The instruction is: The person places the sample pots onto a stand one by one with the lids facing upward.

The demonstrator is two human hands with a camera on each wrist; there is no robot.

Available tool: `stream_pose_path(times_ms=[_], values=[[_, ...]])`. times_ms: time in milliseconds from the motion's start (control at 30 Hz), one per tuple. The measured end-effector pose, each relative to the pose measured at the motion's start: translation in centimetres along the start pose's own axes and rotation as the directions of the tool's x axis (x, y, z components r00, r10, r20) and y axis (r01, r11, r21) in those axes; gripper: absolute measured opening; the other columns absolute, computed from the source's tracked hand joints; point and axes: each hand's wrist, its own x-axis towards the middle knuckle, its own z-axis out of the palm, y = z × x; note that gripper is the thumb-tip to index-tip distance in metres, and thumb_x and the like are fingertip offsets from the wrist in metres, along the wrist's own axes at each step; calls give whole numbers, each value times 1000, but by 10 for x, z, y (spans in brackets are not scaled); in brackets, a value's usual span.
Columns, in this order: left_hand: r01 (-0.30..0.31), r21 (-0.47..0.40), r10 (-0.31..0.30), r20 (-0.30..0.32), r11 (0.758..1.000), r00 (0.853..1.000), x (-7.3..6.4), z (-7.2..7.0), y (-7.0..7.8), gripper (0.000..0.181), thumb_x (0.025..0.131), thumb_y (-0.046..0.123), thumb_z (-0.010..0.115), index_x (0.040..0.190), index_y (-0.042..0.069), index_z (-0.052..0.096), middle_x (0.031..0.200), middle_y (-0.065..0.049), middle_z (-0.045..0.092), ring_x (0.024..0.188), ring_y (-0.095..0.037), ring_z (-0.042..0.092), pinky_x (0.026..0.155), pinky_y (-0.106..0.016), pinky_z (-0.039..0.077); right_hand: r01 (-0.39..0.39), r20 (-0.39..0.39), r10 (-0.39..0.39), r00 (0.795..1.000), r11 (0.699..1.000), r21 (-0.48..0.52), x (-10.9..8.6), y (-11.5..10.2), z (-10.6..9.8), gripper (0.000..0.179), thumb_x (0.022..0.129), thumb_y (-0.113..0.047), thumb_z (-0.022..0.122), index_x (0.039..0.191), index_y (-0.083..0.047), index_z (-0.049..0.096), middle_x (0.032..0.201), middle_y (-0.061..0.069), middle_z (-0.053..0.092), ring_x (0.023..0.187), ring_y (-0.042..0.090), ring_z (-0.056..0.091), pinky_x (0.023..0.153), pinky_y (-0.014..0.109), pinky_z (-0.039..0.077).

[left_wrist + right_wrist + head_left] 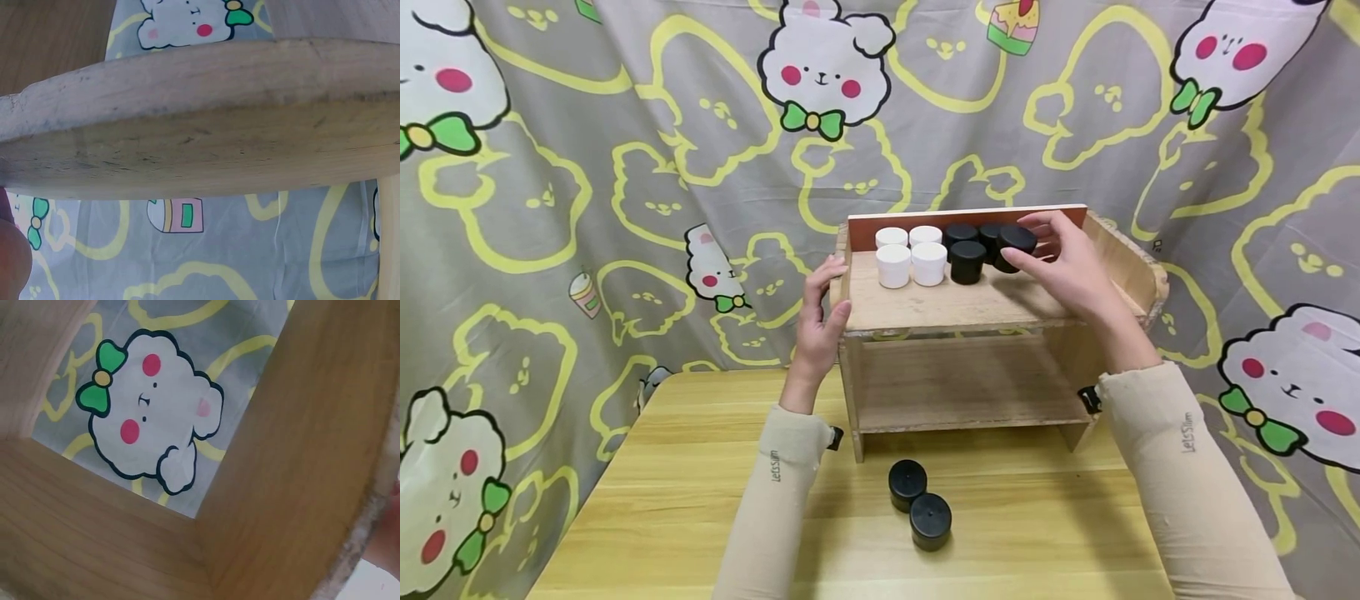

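A two-level wooden shelf (925,312) stands on the table, its top board bearing several small round jars. My right hand (1070,262) pinches a black jar (1017,244) between thumb and fingers at the right end of the group; whether it touches the board is hidden. Beside it stand black jars (967,263), and left of those several white jars (893,266) in two rows. My left hand (822,321) grips the shelf's left side panel. In the left wrist view a wooden edge (206,94) fills the middle, with part of a finger (12,259) at the left.
Two black jars (930,522) sit close together on the wooden table (685,483), in front of the shelf. A patterned curtain (700,167) hangs behind. The right wrist view shows the shelf's wooden boards (281,456) close up.
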Motion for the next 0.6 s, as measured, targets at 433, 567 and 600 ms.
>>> stream_pose_path(times_ms=[433,567,600], values=[[25,27,-25,1,999,1000,1,0,2,70,102,57,55,137,-3,49,150,-23,49,154,-28,35,126,-45,31,-19,-24,18,1000,1000,-18,4,9,7,54,94,-37,76,137,-11,59,128,17,66,95,12,63,80,18,48],[22,28,-22,0,999,1000,0,1,2,71,102,58,55,136,-3,49,149,-24,49,154,-28,35,126,-45,31,-17,-29,16,999,999,-32,5,14,9,54,93,-37,77,138,-13,60,127,16,66,99,17,62,81,19,47],[20,27,-20,0,999,1000,0,1,2,71,102,58,55,136,-3,49,149,-24,49,154,-29,35,126,-46,31,-15,-28,14,999,999,-36,5,15,9,54,93,-37,77,138,-13,60,127,16,66,99,17,63,81,19,47]])
